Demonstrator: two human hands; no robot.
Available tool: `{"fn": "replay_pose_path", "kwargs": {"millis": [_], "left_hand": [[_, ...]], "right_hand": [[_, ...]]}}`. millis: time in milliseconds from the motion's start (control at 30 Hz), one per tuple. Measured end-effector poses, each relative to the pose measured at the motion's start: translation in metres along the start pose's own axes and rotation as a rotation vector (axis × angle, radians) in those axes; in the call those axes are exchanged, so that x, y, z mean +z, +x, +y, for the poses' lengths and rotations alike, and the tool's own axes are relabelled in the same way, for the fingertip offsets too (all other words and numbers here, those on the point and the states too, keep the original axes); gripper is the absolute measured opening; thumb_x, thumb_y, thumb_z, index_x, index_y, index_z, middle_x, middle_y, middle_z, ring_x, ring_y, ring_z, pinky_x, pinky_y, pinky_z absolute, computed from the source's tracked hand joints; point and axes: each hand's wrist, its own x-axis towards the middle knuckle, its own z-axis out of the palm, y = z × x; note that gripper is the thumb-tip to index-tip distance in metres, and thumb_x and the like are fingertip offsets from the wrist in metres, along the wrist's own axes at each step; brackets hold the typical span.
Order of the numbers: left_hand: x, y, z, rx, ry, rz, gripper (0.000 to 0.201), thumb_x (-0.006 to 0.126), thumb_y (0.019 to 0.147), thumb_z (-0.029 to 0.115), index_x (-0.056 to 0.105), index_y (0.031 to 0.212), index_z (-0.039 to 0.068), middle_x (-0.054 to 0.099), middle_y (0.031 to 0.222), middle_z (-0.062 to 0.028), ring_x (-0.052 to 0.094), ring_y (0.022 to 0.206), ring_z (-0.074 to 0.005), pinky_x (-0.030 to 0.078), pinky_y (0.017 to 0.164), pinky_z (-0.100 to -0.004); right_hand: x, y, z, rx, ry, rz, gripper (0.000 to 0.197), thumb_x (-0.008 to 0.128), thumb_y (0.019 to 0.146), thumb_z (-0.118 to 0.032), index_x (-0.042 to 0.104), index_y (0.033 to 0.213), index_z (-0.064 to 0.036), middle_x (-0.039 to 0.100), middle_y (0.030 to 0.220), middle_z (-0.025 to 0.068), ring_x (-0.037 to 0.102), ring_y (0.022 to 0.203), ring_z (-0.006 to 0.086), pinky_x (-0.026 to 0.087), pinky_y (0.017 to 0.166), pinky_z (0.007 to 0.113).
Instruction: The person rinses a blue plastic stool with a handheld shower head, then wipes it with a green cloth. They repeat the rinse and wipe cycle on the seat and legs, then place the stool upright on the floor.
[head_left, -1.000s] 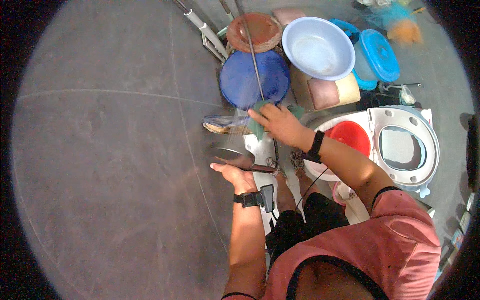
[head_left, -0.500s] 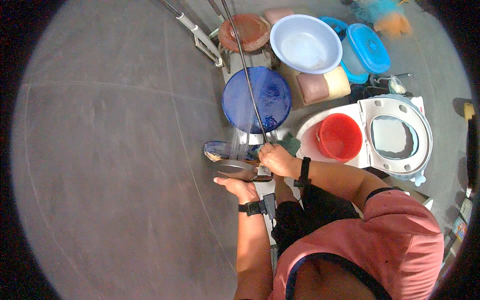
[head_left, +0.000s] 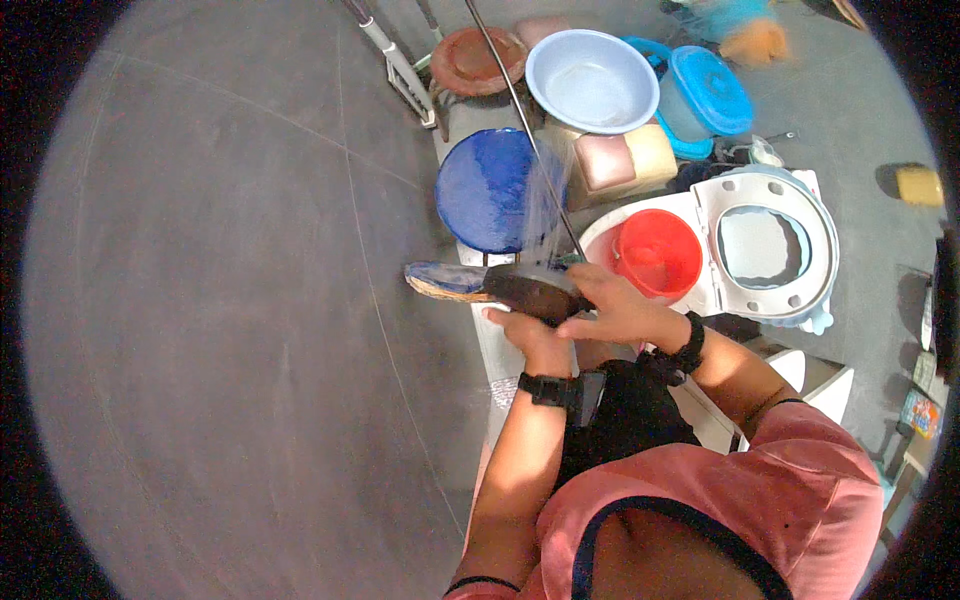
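Observation:
Between my two hands is a dark, round, pan-like thing (head_left: pixel 530 290), tilted and partly blurred. My left hand (head_left: pixel 535 335) holds it from below, thumb out to the left. My right hand (head_left: pixel 622 305) grips its right end, the fingertips partly hidden behind it. A thin dark hose or rod (head_left: pixel 540 150) slants down to my right hand; whether that hand holds it is hidden. Water (head_left: pixel 545 205) streams down just beyond the pan-like thing. To its left shows a blue, shoe-like thing (head_left: pixel 440 278) with a tan edge. Beyond stands a wet blue round stool (head_left: pixel 490 190).
Right of my hands, a red bucket (head_left: pixel 685 255) stands in a white toilet (head_left: pixel 708 195) with raised seat. Farther off are a pale blue basin (head_left: pixel 590 80), a blue-lidded tub (head_left: pixel 712 90), a padded block (head_left: pixel 625 160) and a brown stool (head_left: pixel 475 60). Grey wall (head_left: pixel 230 300) fills the left.
Both hands have moved right with the pan-like thing, which has turned from its grey shiny side to a dark side. My right thumb now points left beneath it.

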Motion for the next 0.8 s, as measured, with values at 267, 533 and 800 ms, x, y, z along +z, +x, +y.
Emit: {"fn": "replay_pose_path", "kwargs": {"millis": [267, 533, 800], "left_hand": [[0.042, -0.053, -0.003, 0.519, 0.783, -0.583, 0.052, 0.048, 0.097, 0.031, 0.036, 0.135, -0.003, 0.047, 0.132, -0.0167, 0.047, 0.120, -0.0254, 0.036, 0.102, -0.0372], [0.147, -0.038, 0.114, 0.926, 1.361, -0.701, 0.032, 0.059, 0.094, 0.027, 0.050, 0.108, 0.000, 0.062, 0.100, -0.0171, 0.058, 0.092, -0.0265, 0.045, 0.084, -0.0379], [0.143, -0.009, 0.182, 0.882, 1.867, -0.613, 0.041, 0.058, 0.095, 0.028, 0.046, 0.122, -0.001, 0.061, 0.106, -0.0207, 0.059, 0.099, -0.0310, 0.045, 0.088, -0.0390]], "right_hand": [[-0.063, 0.036, -0.027, 0.266, 0.293, 0.298, 0.056, 0.063, 0.084, -0.055, 0.067, 0.104, -0.0035, 0.069, 0.088, 0.0184, 0.068, 0.081, 0.0288, 0.051, 0.072, 0.041], [-0.096, 0.039, 0.014, 0.443, 0.758, 0.596, 0.053, 0.065, 0.086, -0.044, 0.060, 0.114, 0.0010, 0.065, 0.101, 0.0099, 0.063, 0.092, 0.0181, 0.051, 0.079, 0.033], [0.079, 0.016, 0.079, 0.871, 1.009, 0.763, 0.080, 0.077, 0.077, -0.038, 0.041, 0.132, 0.0072, 0.058, 0.125, 0.0196, 0.058, 0.110, 0.0286, 0.047, 0.094, 0.038]]}}
